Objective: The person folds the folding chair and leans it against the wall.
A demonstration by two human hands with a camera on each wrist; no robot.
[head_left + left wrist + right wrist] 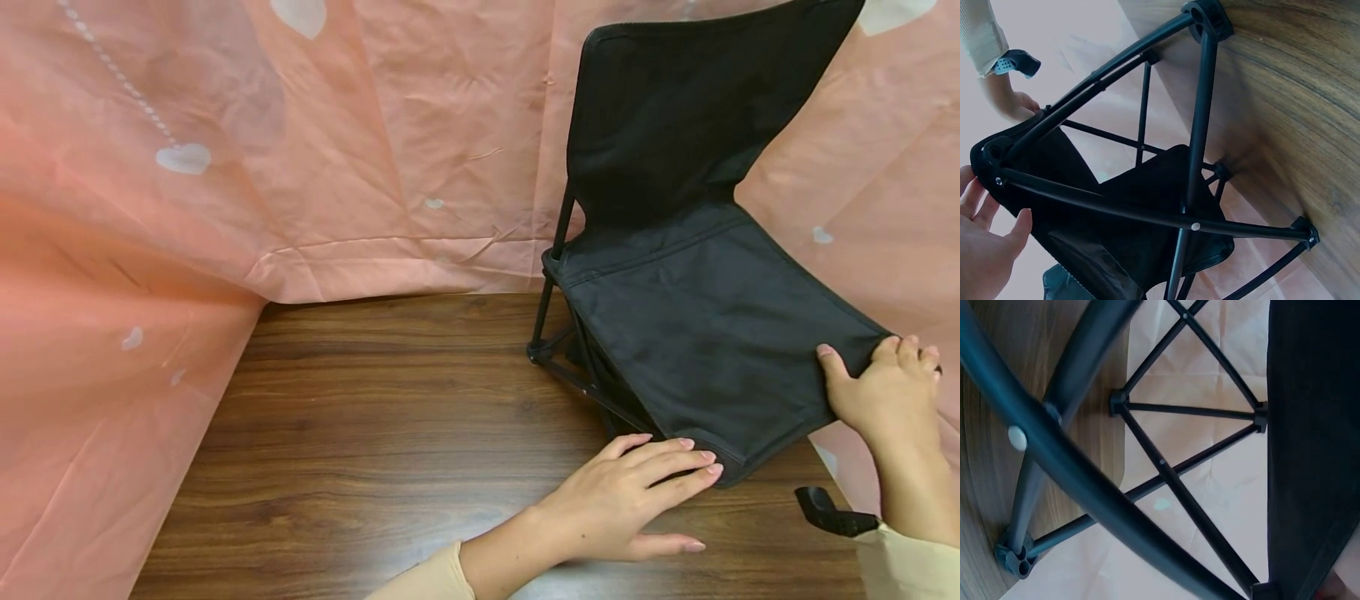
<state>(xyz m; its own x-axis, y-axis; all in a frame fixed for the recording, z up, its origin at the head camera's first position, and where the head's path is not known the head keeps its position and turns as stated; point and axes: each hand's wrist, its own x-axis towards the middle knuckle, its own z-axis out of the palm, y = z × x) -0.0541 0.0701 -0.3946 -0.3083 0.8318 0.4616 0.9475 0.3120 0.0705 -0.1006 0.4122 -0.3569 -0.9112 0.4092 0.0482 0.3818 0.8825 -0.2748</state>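
A black folding chair [697,317] with fabric seat and backrest stands unfolded on the floor. My left hand [637,492] rests its extended fingers on the seat's front left corner, thumb held apart. In the left wrist view, the fingertips of the left hand [985,237] touch the corner beside the dark frame tubes [1104,203]. Over the front right corner lies my right hand [892,392], its thumb on top of the fabric and its fingers across the edge. Crossed legs [1163,462] show below the seat in the right wrist view, where the right hand is mostly hidden.
Brown wooden floor [360,417] extends left of the chair. Pink cloth with pale hearts [420,150] hangs behind and along the sides, close to the backrest. A black device [832,512] sits at the right sleeve.
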